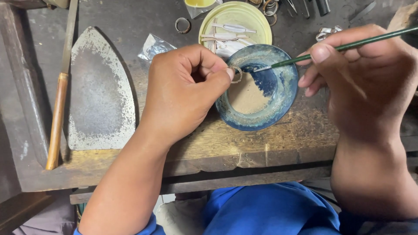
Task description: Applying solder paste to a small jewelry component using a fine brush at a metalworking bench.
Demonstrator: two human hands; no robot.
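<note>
Fingers (pixel 226 73) of left hand (pixel 185 91) pinch ring (pixel 236 74); right hand (pixel 365 78) w/ brush (pixel 348 45).

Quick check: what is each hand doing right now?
Left hand: closed, pinching a small ring over the blue dish.
Right hand: closed on a thin green brush.

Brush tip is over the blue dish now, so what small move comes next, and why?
Probably bring the brush tip left onto the small ring. The left hand pinches the ring over the blue dish rim, and the right hand has the tip just short of it, over the dark liquid.
</note>
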